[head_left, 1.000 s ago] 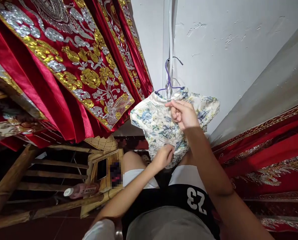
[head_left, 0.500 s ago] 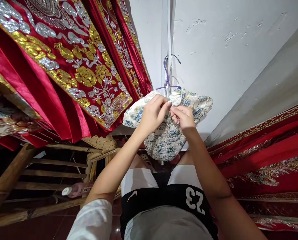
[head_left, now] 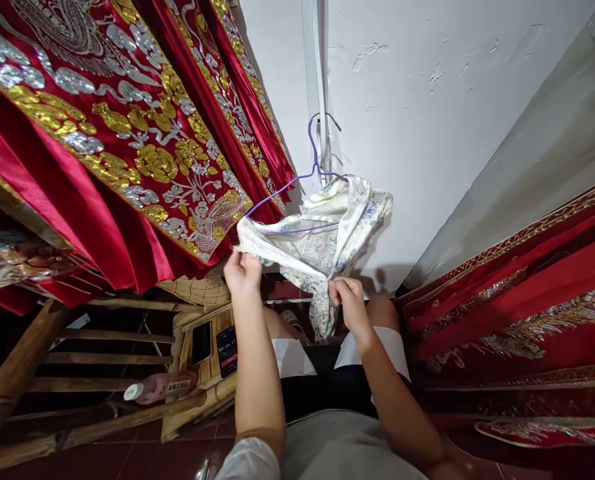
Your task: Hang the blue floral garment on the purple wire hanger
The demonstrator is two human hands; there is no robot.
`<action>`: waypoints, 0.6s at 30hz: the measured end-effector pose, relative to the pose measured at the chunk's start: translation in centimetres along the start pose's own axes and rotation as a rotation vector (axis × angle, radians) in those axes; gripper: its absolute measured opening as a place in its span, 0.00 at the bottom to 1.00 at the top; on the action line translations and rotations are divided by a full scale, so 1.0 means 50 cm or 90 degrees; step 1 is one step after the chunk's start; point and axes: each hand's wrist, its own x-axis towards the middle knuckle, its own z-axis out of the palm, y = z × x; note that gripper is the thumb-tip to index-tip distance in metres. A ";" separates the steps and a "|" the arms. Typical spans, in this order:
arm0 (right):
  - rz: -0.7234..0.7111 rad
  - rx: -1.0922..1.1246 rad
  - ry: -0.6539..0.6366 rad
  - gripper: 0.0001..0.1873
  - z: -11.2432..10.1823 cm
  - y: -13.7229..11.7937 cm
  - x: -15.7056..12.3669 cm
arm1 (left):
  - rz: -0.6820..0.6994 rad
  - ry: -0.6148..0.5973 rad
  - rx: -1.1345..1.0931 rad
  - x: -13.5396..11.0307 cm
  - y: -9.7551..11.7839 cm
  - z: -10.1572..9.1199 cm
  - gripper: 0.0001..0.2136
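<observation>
A small white garment with a blue floral print (head_left: 362, 207) hangs on a purple wire hanger (head_left: 313, 170), which is hooked at the wall. Its front is pulled wide at the neck, so the pale inside and the hanger's lower bar show. My left hand (head_left: 243, 272) pinches the garment's edge at the left, beside the hanger's left end, which is partly bare of cloth. Lower down, my right hand (head_left: 347, 293) is closed on the front edge of the garment, where the cloth gathers and droops between my knees.
Red embroidered cloth with gold and silver sequins (head_left: 157, 160) hangs at the left, more red cloth (head_left: 517, 320) at the right. Lower left stands a bamboo seat (head_left: 122, 360) with a pink bottle (head_left: 162, 387) and two phones (head_left: 227, 347). A white wall (head_left: 397, 87) is behind.
My hands have moved apart and down, the left one outward to the left. The garment's front has opened and been drawn down, baring the hanger's left arm.
</observation>
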 end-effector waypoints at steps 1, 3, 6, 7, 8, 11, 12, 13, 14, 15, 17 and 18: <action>0.012 0.022 0.005 0.19 0.005 0.009 -0.014 | -0.053 0.023 -0.011 -0.017 -0.021 -0.002 0.13; 0.032 0.044 0.008 0.19 0.005 0.019 -0.032 | -0.141 0.077 -0.026 -0.055 -0.063 -0.001 0.11; 0.058 0.011 0.011 0.18 -0.018 0.015 -0.040 | -0.194 0.074 -0.013 -0.121 -0.126 -0.001 0.07; 0.066 -0.015 0.006 0.18 -0.029 0.010 -0.039 | -0.208 0.055 0.002 -0.144 -0.145 -0.004 0.05; 0.076 -0.046 -0.004 0.19 -0.041 0.005 -0.038 | -0.223 0.034 0.018 -0.166 -0.162 -0.006 0.03; 0.115 -0.152 -0.058 0.20 -0.073 -0.003 -0.035 | -0.268 -0.031 0.042 -0.221 -0.195 -0.006 0.07; 0.129 -0.178 -0.069 0.21 -0.081 -0.002 -0.035 | -0.277 -0.045 0.034 -0.233 -0.196 -0.001 0.10; 0.137 -0.198 -0.065 0.23 -0.087 0.001 -0.034 | -0.279 -0.058 0.020 -0.243 -0.193 0.005 0.13; 0.130 -0.208 -0.045 0.24 -0.092 0.004 -0.033 | -0.274 -0.075 0.001 -0.250 -0.185 0.013 0.16; 0.107 -0.211 -0.013 0.24 -0.096 0.008 -0.032 | -0.266 -0.100 -0.017 -0.255 -0.173 0.022 0.18; 0.043 -0.192 0.062 0.23 -0.100 0.014 -0.028 | -0.242 -0.182 -0.030 -0.265 -0.142 0.040 0.21; 0.029 -0.168 0.080 0.23 -0.101 0.015 -0.025 | -0.229 -0.243 -0.011 -0.272 -0.125 0.049 0.22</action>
